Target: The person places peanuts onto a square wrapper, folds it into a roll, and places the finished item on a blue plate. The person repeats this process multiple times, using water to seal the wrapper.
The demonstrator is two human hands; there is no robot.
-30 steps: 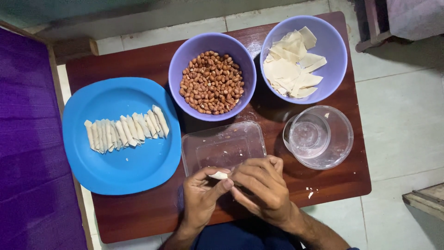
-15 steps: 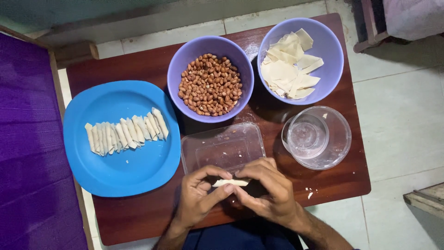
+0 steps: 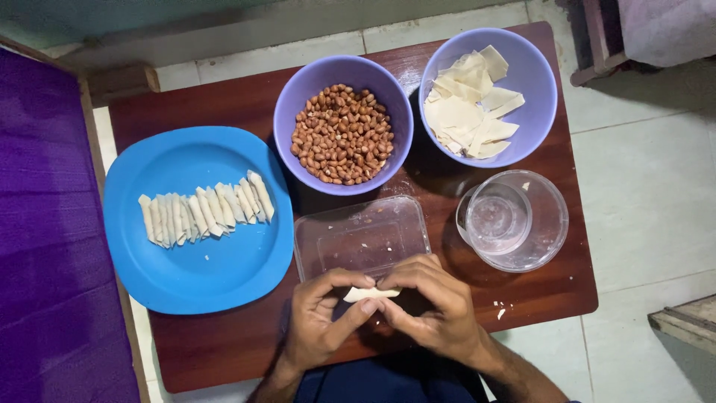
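Pinching one pale dough roll (image 3: 371, 293) between them, both hands (image 3: 388, 313) seemingly closed around it.

The left hand (image 3: 322, 319) and the right hand (image 3: 432, 310) meet at the lower middle of the view, both forearms rising from the bottom edge. Thumbs and curled fingers (image 3: 356, 311) of both pinch together, knuckles facing up, wrists slightly bent inward.

I see no labels, signs or screens here. The nearest thing to a package is the clear plastic tray (image 3: 362, 237), rectangular with rounded corners, lying on my worktop (image 3: 224, 97) at twelve o'clock from my hands (image 3: 384, 313), nearly touching them.
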